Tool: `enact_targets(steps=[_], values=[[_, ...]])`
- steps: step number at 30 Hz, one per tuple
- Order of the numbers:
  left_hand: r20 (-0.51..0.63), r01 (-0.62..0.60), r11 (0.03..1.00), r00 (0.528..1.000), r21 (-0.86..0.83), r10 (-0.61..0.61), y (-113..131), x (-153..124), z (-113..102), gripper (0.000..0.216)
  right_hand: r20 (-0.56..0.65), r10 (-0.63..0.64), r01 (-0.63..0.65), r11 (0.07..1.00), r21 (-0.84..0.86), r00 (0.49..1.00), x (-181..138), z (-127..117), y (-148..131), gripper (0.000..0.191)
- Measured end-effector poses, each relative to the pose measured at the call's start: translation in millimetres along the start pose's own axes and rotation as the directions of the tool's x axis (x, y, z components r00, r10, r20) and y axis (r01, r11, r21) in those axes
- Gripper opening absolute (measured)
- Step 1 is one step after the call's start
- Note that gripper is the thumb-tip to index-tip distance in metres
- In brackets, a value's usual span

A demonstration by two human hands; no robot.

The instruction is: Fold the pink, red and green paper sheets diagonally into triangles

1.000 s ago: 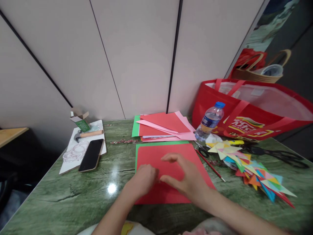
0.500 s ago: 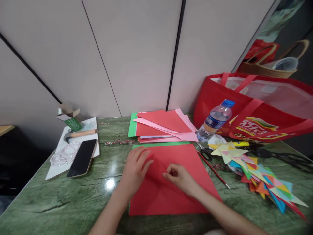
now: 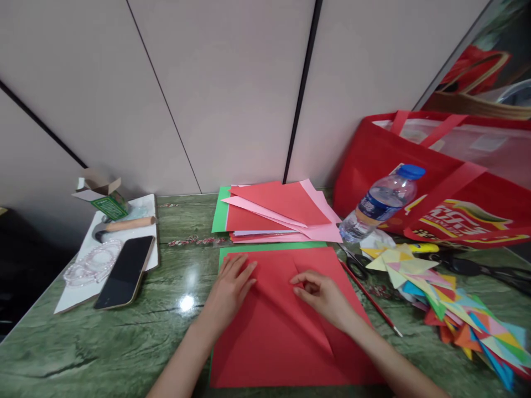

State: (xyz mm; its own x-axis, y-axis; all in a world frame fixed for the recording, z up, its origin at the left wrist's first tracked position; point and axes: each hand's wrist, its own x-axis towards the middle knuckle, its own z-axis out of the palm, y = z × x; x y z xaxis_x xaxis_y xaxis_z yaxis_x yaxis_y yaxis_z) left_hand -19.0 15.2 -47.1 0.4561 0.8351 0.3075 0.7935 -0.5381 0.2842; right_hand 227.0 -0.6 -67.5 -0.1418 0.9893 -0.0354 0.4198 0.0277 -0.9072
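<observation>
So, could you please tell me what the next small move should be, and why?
Perhaps smooth the red paper flat with the right hand: a slanting edge appears raised across it, with shadow beside it, while the left hand rests on its upper left.

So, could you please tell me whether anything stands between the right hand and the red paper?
Nothing visible does: the right hand is over the red paper, and the left hand is at the paper's far left part. The thin red stick lies beyond the paper's right edge.
</observation>
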Motion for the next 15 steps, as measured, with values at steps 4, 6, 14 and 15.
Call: enact_targets(steps=[4, 6, 14, 15], values=[[0.017, -0.007, 1.000, 1.000, 0.020, 0.007, -2, 3, 3, 0.033, -0.031, -0.023, 0.021, 0.999, -0.050, 0.999, 5, -8, 7, 0.024], [0.006, -0.017, 0.999, 1.000, 0.028, 0.017, -1, 4, 3, 0.033, -0.042, -0.033, 0.030, 0.997, -0.076, 0.999, 8, -11, 10, 0.025], [0.103, 0.031, 0.995, 0.994, 0.097, -0.041, 7, 1, 8, 0.036, -0.097, -0.124, 0.105, 0.978, -0.182, 0.988, 12, -13, 19, 0.025], [0.110, 0.034, 0.995, 0.993, 0.089, -0.043, 7, 0, 10, 0.037, -0.093, -0.137, 0.117, 0.974, -0.192, 0.986, 12, -13, 19, 0.025]])
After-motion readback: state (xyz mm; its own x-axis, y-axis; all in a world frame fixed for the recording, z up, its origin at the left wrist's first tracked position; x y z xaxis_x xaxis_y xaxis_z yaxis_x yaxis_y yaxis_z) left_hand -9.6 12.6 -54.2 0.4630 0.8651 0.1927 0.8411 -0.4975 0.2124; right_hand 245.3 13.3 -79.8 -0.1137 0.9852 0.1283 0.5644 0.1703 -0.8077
